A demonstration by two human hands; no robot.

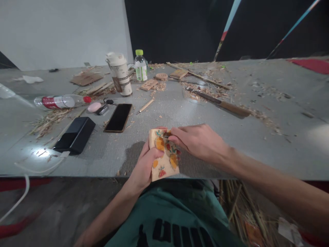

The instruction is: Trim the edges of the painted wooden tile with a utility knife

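A pale block-like piece with orange fruit and red strawberries on its face (167,159) is held over the front edge of the table. My left hand (145,164) is closed round its left side, with the thumb lying across the face. At the upper right of this piece, my right hand (200,140) is closed in a pinch. A thin dark tip (166,136) shows beyond its fingertips, touching or just above the painted face. Most of that slim tool is hidden by the fingers, so I cannot tell its exact kind.
A phone (118,117), a black box-shaped device (75,135) with a white cable and a slim wooden-handled tool (145,105) lie ahead. Farther back are a cup (120,73), an upright bottle (140,67), a lying bottle (61,101), a long wooden-handled blade (218,102) and wood shavings.
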